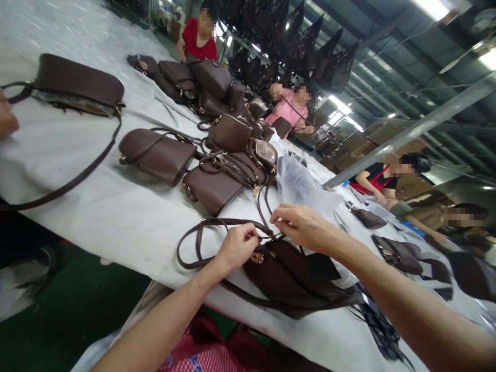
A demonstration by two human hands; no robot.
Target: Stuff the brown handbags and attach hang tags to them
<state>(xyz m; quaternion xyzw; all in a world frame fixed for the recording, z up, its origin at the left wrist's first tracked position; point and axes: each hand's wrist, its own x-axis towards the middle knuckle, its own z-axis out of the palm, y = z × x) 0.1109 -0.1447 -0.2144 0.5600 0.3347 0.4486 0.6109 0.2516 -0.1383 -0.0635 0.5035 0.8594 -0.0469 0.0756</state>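
- Pinching with thumb and forefinger, the left hand (238, 247) grips a small part at the top edge of a dark brown leather-look handbag (287, 279); exactly which part is hidden by the fingertips.
- Just beyond it, the right hand (298, 222) hovers over the same edge with fingers curled; whether they grasp anything, I cannot tell.
- The handbag lies on the white-covered table (147, 248), right of the left hand and below the right one, its gold charm (256, 257) hanging just beside the left fingertips.
- The brown shoulder strap (189, 266) loops loosely to the left of the left hand.
- As far along as this looks: charm and strap are already on the handbag, the strap is not gathered up, no wrapping covers the bag, and the handling at its top edge seems unfinished.
- Beyond the left hand lie a flap-style brown bag (213, 186) and a rounded brown bag (157, 155), both untouched by either hand.
- Past the right hand sits crumpled clear plastic (298, 181); below its forearm, a bundle of black cords (377, 325).
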